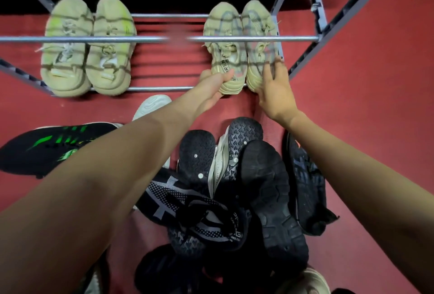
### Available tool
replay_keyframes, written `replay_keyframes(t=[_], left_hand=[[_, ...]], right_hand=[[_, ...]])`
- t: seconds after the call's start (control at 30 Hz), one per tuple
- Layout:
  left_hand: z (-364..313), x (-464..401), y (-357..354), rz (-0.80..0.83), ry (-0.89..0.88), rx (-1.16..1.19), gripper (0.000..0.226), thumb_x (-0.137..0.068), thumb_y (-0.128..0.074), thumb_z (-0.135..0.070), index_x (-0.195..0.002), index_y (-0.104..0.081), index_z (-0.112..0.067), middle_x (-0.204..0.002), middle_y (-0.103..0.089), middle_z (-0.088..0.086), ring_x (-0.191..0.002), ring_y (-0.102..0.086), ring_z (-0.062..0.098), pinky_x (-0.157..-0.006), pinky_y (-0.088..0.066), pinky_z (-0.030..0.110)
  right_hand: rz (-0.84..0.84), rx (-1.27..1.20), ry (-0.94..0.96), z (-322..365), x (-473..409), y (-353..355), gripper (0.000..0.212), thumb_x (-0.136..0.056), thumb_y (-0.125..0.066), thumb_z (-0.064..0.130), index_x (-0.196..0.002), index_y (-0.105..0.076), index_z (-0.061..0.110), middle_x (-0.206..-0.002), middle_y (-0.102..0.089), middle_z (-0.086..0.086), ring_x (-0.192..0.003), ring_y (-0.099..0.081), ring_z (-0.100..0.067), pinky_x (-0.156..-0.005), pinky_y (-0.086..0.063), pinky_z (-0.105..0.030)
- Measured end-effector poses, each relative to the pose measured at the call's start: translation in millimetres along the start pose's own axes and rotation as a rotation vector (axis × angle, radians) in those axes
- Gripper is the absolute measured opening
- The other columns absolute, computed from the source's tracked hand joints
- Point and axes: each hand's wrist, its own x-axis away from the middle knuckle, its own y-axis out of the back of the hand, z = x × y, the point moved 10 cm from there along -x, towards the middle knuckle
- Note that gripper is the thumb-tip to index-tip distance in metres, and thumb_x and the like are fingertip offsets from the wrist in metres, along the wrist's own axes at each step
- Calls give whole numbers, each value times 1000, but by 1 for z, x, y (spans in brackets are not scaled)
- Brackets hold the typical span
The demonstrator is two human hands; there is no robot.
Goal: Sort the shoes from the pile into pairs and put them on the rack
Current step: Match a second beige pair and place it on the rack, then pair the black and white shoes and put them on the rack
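Beige pair (242, 45) toes-inward, lengthwise across rack (253, 39)

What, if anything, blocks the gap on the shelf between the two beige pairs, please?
Nothing visible does: the shelf bars between the left pair and the right pair are bare. Only an upper rail crosses above.

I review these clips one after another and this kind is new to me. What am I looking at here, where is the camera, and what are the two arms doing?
There is no machine: one camera worn on a person's head looks down at their bare arms. The left hand grips the heel of one beige shoe; the right hand rests on its partner. Both sit on a metal rack shelf, with another beige pair further left. Nearer the person, a pile of black shoes lies unsorted on the red floor.
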Motion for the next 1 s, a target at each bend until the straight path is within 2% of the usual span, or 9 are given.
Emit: replay_keyframes(t=[0.1,0.2,0.27,0.43,0.57,0.67,0.77,0.9,1.0], left_hand=[[-1,7,-3,-16,1,-94,61,-88,-65,-25,-138,-37,-2,-137,-53,17,-117,-61,29,-91,-56,43],[-4,12,3,-80,-23,-392,69,-91,-55,-44,-145,-29,-10,-149,-37,8,-127,-48,26,-84,-57,37],[-9,15,8,-121,-68,-577,66,-93,-48,-48,-144,-32,-9,-148,-38,8,-124,-49,27,-85,-57,39],[-21,48,16,-157,-207,-823,43,-98,-41,-34,-127,-53,-3,-124,-59,24,-112,-58,43,-87,-52,46],[-19,94,32,-161,-268,-929,35,-95,-47,-16,-128,-54,-4,-129,-61,13,-117,-59,31,-96,-46,35],[-16,137,46,-118,-355,-956,32,-92,-49,-6,-123,-57,-4,-126,-61,10,-112,-59,21,-96,-43,26],[-11,182,81,-196,-404,-841,28,-87,-48,1,-111,-63,-4,-111,-66,12,-96,-60,19,-87,-45,24],[22,234,144,-330,-259,-636,22,-85,-47,3,-92,-60,-13,-79,-60,-3,-87,-61,23,-79,-49,33],[51,264,179,-385,-150,-648,21,-79,-47,-5,-87,-62,-17,-86,-67,8,-95,-67,35,-88,-53,43]], right_hand=[[41,49,-29,1,1,2,57,-86,-48,1,-138,-28,-7,-150,-15,-35,-145,-8,-43,-122,-13,-41],[120,163,-51,7,2,1,64,-87,-44,-1,-144,-17,-9,-150,-14,-36,-145,-5,-44,-122,-6,-42],[152,191,-76,9,2,0,69,-87,-45,3,-145,-11,-9,-151,-12,-36,-145,-3,-43,-122,-3,-43],[227,-57,-198,18,31,-2,78,-84,-48,2,-148,-4,-6,-156,1,-27,-147,4,-38,-123,-4,-38],[146,-247,-195,38,75,13,67,-82,-49,1,-143,-22,-8,-149,-21,-30,-141,-19,-41,-120,-19,-40],[156,-335,-264,50,115,18,62,-88,-51,10,-143,-27,-5,-146,-29,-29,-139,-26,-40,-118,-22,-39],[130,-433,-257,77,157,26,56,-91,-53,20,-140,-35,-1,-136,-40,-24,-128,-40,-39,-111,-32,-41],[323,-390,-114,125,204,18,58,-93,-52,35,-140,-35,6,-137,-41,-18,-126,-43,-36,-107,-36,-43],[448,-263,-108,137,231,9,68,-90,-56,45,-141,-32,7,-135,-44,-19,-126,-43,-37,-104,-36,-43]])
